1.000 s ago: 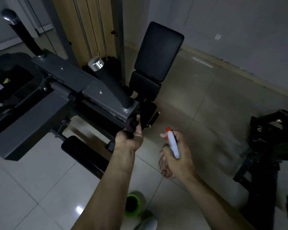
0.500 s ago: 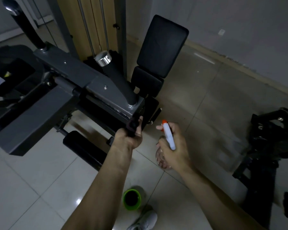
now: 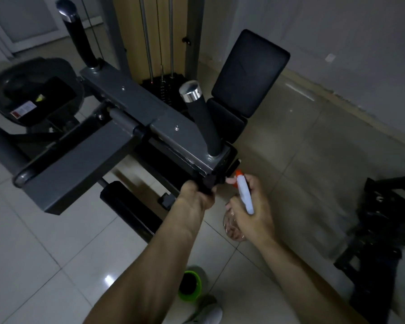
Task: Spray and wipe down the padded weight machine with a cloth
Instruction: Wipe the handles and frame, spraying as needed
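The grey weight machine (image 3: 117, 146) fills the left half of the view, with a black padded backrest (image 3: 250, 71) and a black seat pad (image 3: 227, 120) behind it. My left hand (image 3: 197, 195) grips a dark cloth (image 3: 208, 182) and presses it against the near corner of the grey arm, just below the black handle post (image 3: 201, 118). My right hand (image 3: 250, 209) holds a clear spray bottle (image 3: 243, 195) with a white head and orange nozzle, pointed toward that corner. A black roller pad (image 3: 129, 209) lies low beside my left forearm.
A green cup (image 3: 189, 286) stands on the tiled floor near my white shoe (image 3: 208, 314). Another black machine frame (image 3: 384, 225) sits at the right. The weight stack with steel guide rods (image 3: 159, 43) rises behind the machine. Bare floor lies between the two machines.
The view has drawn closer to the machine. My left hand has kept the cloth at the arm's corner while my right hand brought the spray nozzle nearer to it.
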Demonstrator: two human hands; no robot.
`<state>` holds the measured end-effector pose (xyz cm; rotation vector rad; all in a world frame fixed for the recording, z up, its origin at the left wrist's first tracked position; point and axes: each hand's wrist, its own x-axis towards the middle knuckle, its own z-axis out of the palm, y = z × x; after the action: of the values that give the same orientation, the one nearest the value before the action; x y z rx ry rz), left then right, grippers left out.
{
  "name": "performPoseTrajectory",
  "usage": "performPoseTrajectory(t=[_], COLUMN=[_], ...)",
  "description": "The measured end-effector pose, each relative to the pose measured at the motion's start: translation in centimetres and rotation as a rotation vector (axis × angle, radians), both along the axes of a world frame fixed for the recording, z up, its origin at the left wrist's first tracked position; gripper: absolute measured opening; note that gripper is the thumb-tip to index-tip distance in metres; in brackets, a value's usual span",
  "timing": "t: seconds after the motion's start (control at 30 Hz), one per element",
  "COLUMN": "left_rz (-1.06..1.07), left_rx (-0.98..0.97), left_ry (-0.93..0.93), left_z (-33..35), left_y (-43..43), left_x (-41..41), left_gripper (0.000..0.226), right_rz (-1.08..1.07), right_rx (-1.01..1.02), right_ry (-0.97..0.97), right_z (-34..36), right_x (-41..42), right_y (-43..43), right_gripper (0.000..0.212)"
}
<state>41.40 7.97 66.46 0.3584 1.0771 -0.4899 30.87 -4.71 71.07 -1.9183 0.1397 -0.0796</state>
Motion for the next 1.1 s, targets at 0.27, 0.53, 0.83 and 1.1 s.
performPoseTrajectory(t=[0.27,0.53,0.83,1.1], left_rz=[0.147,0.182,0.165,-0.068], left_rx=[0.352,0.579,0.482,0.685], left_ry=[-0.127,-0.224,-0.215,-0.302], left_z=[0.8,-1.5,0.7,-1.1], left_y=[-0.5,2.4,6.3,4.3], left_x=[-0.4,3.0,4.9,2.8], left_gripper=[0.035,0.033,0.028,0.027], right_rz=[0.035,0.041,0.005,-0.068], right_rx=[-0.057,-0.045,-0.061,-0.167], right_ry=[-0.079,-0.064,-0.058,-0.024], right_z=[-0.2,-0.5,-0.8,-2.1], right_x=[1.3,2.5,1.7,-0.5], right_y=[3.0,4.0,3.6,6.1], right_gripper=[0.043,0.047,0.036,0.040])
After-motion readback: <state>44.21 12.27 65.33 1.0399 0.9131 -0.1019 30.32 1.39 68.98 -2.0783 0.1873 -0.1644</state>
